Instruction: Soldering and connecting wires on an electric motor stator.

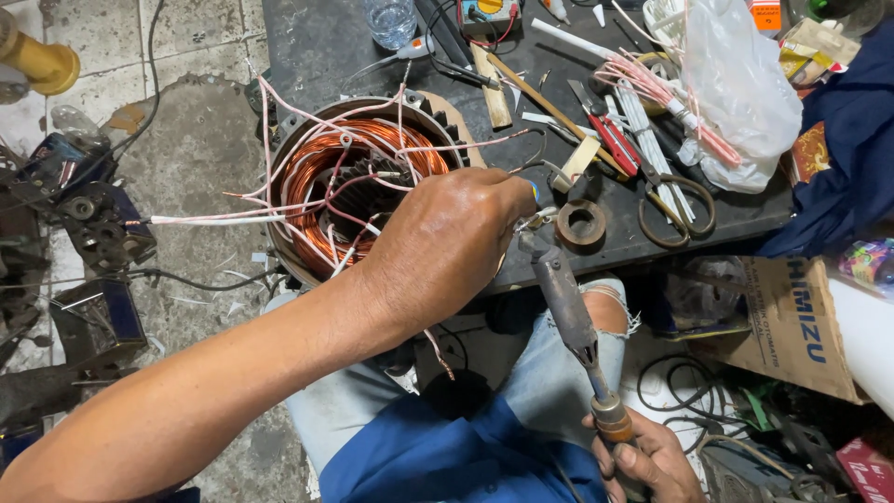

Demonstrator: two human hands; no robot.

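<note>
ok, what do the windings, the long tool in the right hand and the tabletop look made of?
Windings: likely enamelled copper, shiny orange-red strands in tight bundles.
Soldering iron, held by the right hand with the left hand by its tip: metal shaft, dull grey-brown and scorched; the handle looks like orange-brown plastic or wood.
Tabletop: dark, matte, scuffed; painted metal or board, cannot tell.
</note>
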